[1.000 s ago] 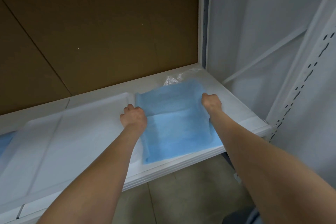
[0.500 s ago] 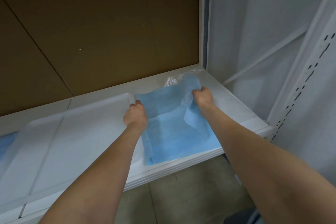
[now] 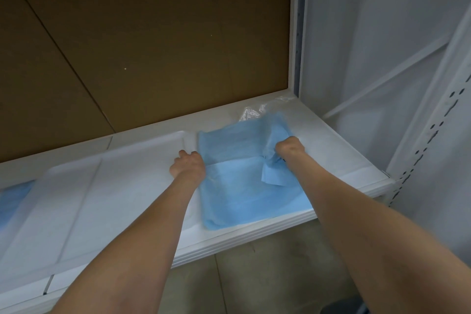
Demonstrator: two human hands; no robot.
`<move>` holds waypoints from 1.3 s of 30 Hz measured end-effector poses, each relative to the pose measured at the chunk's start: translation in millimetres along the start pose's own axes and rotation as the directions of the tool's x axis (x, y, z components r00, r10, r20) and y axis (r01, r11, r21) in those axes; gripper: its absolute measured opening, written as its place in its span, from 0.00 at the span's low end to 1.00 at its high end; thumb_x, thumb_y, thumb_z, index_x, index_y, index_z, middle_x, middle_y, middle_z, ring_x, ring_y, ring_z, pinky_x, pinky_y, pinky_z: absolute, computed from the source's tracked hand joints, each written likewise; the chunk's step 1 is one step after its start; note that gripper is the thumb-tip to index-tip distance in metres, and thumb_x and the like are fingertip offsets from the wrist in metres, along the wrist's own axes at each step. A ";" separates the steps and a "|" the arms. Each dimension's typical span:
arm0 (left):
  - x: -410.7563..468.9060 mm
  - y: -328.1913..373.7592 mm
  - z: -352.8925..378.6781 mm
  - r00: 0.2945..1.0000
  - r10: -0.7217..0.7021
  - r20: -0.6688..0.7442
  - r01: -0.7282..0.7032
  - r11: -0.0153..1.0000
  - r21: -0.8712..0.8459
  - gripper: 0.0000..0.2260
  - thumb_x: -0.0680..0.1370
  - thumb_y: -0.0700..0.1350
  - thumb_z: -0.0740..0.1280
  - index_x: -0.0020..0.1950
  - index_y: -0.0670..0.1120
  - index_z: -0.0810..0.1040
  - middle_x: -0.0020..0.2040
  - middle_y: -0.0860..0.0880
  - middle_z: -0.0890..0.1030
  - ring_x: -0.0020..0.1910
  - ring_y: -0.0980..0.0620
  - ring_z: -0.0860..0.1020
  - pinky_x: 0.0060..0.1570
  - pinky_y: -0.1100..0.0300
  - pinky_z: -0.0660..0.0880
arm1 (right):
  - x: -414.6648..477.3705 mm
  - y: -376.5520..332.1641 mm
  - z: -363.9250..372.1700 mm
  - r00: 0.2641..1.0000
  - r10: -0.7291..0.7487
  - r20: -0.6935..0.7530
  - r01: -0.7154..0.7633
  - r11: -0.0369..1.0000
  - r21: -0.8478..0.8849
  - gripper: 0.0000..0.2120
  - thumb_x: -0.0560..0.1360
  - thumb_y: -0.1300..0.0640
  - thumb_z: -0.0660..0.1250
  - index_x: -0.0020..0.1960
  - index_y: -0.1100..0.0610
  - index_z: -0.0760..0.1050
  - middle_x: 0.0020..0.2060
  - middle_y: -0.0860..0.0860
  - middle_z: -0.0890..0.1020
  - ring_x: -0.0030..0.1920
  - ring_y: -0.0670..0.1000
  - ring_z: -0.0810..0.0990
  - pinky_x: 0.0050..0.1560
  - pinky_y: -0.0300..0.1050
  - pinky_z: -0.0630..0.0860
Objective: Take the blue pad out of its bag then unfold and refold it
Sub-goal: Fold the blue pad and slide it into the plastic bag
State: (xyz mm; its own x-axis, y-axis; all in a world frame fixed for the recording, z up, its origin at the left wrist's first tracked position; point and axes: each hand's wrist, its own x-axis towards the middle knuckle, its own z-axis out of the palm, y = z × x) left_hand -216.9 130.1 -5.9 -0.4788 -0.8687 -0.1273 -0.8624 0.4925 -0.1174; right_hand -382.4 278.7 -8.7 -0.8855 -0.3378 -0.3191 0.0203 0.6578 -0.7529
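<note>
Grip: right hand [image 3: 290, 147] clutches a bunched fold of the blue pad [image 3: 239, 191]; left hand [image 3: 188, 166] grips its left edge.
Hidden: all fingertips.
Edge: pad reaches the shelf [image 3: 254, 235] lip.

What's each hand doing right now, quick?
Left hand: closed, fingers curled on the blue pad's left edge.
Right hand: closed, pinching a raised fold of the blue pad.

Front of shelf [image 3: 334, 153] open; brown back panel [image 3: 165, 46] blocks behind, white upright [image 3: 297, 33] at rt, clear bag [image 3: 251, 112] clutters back-rt corner.
</note>
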 end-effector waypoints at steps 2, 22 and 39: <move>-0.4 3.5 -2.0 1.000 0.010 -0.030 -0.010 1.000 0.017 0.20 0.77 0.39 0.61 0.69 0.44 0.68 0.67 0.44 0.64 0.66 0.46 0.66 0.54 0.56 0.71 | 0.1 1.3 -2.3 1.000 0.011 -0.024 -0.011 1.000 0.026 0.13 0.77 0.64 0.61 0.60 0.66 0.73 0.61 0.61 0.77 0.62 0.60 0.76 0.56 0.46 0.73; 21.8 17.5 3.8 0.998 -0.014 -0.062 0.013 1.000 -0.006 0.14 0.80 0.44 0.60 0.65 0.46 0.73 0.60 0.47 0.75 0.57 0.48 0.78 0.43 0.60 0.69 | 19.8 -11.7 3.6 0.992 -0.125 -0.008 0.125 0.992 -0.029 0.08 0.75 0.60 0.59 0.37 0.58 0.69 0.52 0.54 0.68 0.47 0.56 0.72 0.48 0.42 0.69; 31.5 12.0 2.7 0.992 -0.051 -0.113 0.044 0.997 -0.061 0.18 0.79 0.38 0.59 0.69 0.41 0.65 0.68 0.43 0.66 0.60 0.44 0.76 0.45 0.56 0.72 | 21.5 -1.9 1.1 0.994 -0.081 -0.077 0.067 0.984 -0.164 0.17 0.76 0.58 0.58 0.64 0.60 0.72 0.63 0.60 0.73 0.62 0.61 0.73 0.63 0.49 0.70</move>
State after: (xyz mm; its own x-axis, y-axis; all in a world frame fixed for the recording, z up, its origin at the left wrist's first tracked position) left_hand -241.8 108.8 -14.0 -0.4499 -0.8930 -0.0092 -0.8910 0.4495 -0.0629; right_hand -400.9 269.4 -14.8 -0.9173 -0.3372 -0.2119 -0.1158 0.7348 -0.6683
